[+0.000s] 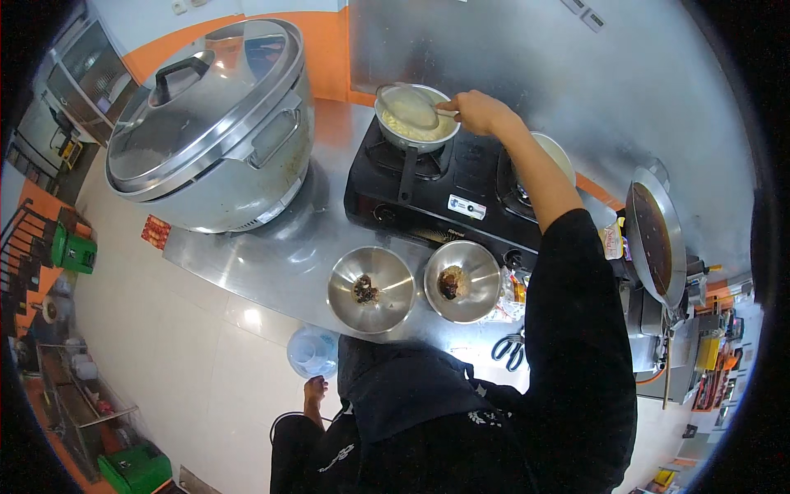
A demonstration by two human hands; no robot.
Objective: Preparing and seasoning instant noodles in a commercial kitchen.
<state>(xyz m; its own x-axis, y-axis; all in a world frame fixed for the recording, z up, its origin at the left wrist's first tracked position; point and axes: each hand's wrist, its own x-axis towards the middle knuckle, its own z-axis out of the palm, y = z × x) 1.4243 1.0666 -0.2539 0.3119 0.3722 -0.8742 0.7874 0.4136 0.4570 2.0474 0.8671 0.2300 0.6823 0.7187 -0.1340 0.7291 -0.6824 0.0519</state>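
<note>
My right hand (480, 113) is closed on the handle of a round mesh strainer (408, 106), held over a saucepan (419, 147) on the left burner of a black gas stove (395, 210). Pale yellow noodle-like food (395, 125) shows in the pan. My left hand (316, 388) hangs low by my side, near a clear plastic water jug on the floor (310, 352); its fingers look curled, with no object visible in them. Two steel bowls stand before the stove: the left bowl (345, 302) holds a dark seasoning mix, the right bowl (478, 309) a brown and dark one.
A large lidded steel pot-like cooker (265, 167) stands at the left of the steel counter (247, 265). Behind my right forearm a second pan (558, 154) sits on the stove. Black-handled scissors (510, 351), packets (512, 299) and a wok of dark liquid (655, 238) are at the right.
</note>
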